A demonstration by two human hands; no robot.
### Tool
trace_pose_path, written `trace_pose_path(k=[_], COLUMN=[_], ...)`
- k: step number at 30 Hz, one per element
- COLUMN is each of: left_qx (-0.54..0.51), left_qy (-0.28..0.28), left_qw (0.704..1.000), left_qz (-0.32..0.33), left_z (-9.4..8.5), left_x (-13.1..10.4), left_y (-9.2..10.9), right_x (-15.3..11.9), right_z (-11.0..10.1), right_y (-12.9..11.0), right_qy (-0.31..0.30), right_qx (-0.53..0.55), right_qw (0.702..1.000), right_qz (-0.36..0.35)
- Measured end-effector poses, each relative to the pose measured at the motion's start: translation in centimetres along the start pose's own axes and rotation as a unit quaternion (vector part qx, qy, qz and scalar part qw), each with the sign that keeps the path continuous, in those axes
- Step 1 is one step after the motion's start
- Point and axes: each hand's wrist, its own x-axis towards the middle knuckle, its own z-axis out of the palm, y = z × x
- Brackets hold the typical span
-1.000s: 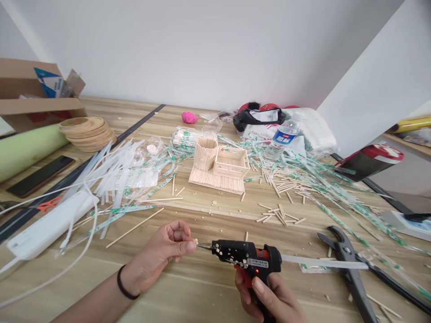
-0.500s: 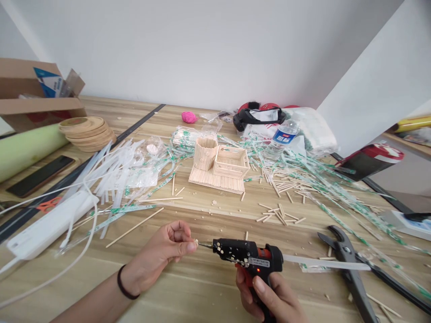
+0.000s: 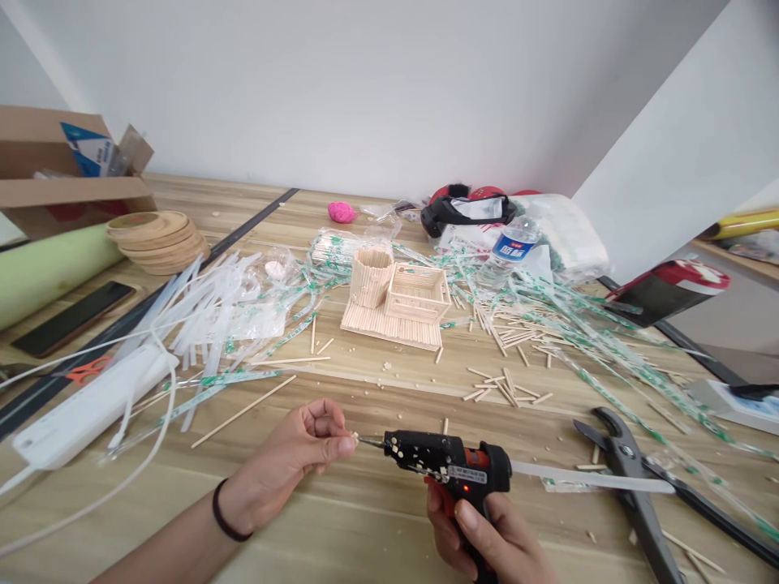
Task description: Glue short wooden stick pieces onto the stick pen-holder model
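My left hand (image 3: 316,442), a dark band at its wrist, pinches a tiny pale wooden piece (image 3: 355,438) between thumb and finger. Against that piece, or very close to it, is the metal nozzle of a black and red glue gun (image 3: 429,454). My right hand (image 3: 487,531) is wrapped round the gun's handle; a small orange light glows on its body. From its rear a white glue stick (image 3: 590,477) sticks out. Beyond the hands stands a stick model (image 3: 393,328) with a round cup and a square box on a flat base.
Cut sticks (image 3: 508,388) and plastic wrappers lie right of the model. Grey cutters (image 3: 630,462) rest at the right front. On the left are a white power strip (image 3: 91,410), a phone (image 3: 73,318), glue sticks (image 3: 213,304) and wooden discs (image 3: 158,239). A bottle (image 3: 511,247) stands behind.
The glue stick behind the gun reaches slightly further right. Both hands hold nearly the same pose and place.
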Motion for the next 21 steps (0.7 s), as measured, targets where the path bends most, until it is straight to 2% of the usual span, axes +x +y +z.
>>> trace_pose_path(k=[14, 21], left_qx=[-0.018, -0.019], left_qy=[-0.007, -0.005], left_qw=[1.000, 1.000], left_qz=[0.005, 0.010], left_z=[-0.16, -0.24], left_x=[0.20, 0.26], left_y=[-0.22, -0.30], right_x=[0.08, -0.04], right_z=[-0.25, 0.29], right_y=[0.28, -0.03], right_qy=[-0.007, 0.002], right_qx=[-0.002, -0.013], right_qw=[1.000, 1.000], right_qz=[0.009, 0.004])
